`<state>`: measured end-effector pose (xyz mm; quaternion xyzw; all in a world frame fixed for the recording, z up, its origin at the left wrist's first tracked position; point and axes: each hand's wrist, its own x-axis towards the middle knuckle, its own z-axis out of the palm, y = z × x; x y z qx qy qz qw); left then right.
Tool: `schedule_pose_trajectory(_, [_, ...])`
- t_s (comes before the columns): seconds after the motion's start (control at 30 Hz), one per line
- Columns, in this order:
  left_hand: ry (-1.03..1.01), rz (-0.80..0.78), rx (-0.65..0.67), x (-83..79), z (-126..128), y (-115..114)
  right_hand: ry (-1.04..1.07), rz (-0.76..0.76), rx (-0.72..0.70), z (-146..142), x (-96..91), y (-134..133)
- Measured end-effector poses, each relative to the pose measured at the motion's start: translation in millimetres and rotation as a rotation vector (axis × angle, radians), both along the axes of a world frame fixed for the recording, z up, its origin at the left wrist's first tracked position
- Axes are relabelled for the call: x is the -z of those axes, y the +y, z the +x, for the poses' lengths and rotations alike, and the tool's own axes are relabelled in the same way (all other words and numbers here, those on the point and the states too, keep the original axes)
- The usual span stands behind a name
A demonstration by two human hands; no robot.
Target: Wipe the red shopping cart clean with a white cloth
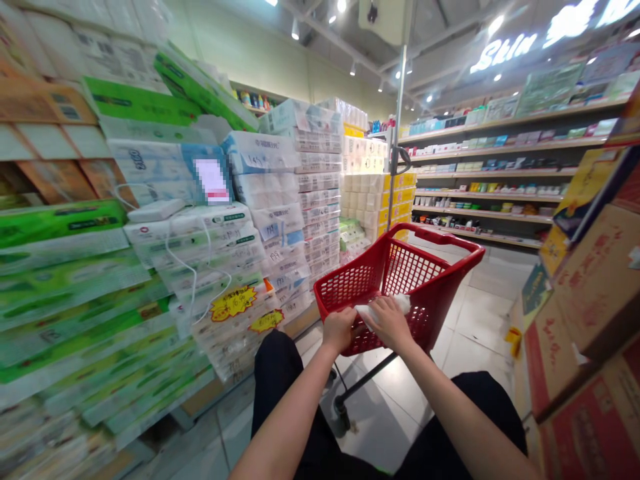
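Observation:
A red plastic shopping cart [443, 293] with a perforated basket stands right in front of my knees. My left hand [339, 331] is closed in a fist on the near end of the basket, its fingers wrapped at the rim. Beside it, my right hand [389, 323] presses a white cloth or tissue [403, 303] against the basket's near wall. The fingers of that hand are bent over the white piece, which sticks out on both sides. Part of the near rim is hidden behind both hands.
Tall stacks of packaged tissue paper [270, 157] line the left, with a white power bank [156, 211], a cable and a lit phone [213, 179] on them. Cardboard boxes [595, 300] crowd the right. A metal pole [399, 113] rises behind the cart, before stocked shelves [500, 167].

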<state>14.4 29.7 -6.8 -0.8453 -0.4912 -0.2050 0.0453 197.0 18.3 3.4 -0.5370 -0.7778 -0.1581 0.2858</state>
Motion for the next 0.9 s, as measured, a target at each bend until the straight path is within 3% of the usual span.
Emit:
schedule_pose_trajectory(0.1, [-0.004, -0.001, 0.004, 1.1, 0, -1, -0.023, 0.011, -0.052, -6, 1.0, -1])
schedule_pose_trajectory(0.2, [-0.011, 0.009, 0.017, 1.1, 0, 0, -0.087, -0.010, -0.075, 24, 1.3, 8])
schedule_pose_trajectory(0.4, [-0.005, 0.019, 0.016, 1.5, 0, 0, -0.137, -0.013, 0.261, 136, -4.1, 34])
schedule_pose_trajectory(0.5, [-0.001, 0.018, 0.009, 3.1, 1, 0, -0.121, -0.020, 0.372, 165, -8.1, 40])
schedule_pose_trajectory(0.6, [-0.004, 0.020, -0.002, 3.5, 1, 0, -0.089, -0.003, 0.378, 152, -6.6, 36])
schedule_pose_trajectory(0.8, [0.002, 0.012, -0.009, 0.6, -1, 1, -0.062, 0.052, 0.183, 49, 10.7, 9])
schedule_pose_trajectory(0.9, [0.011, 0.009, -0.012, -0.8, -1, -1, -0.051, 0.069, 0.112, 20, 14.0, -1])
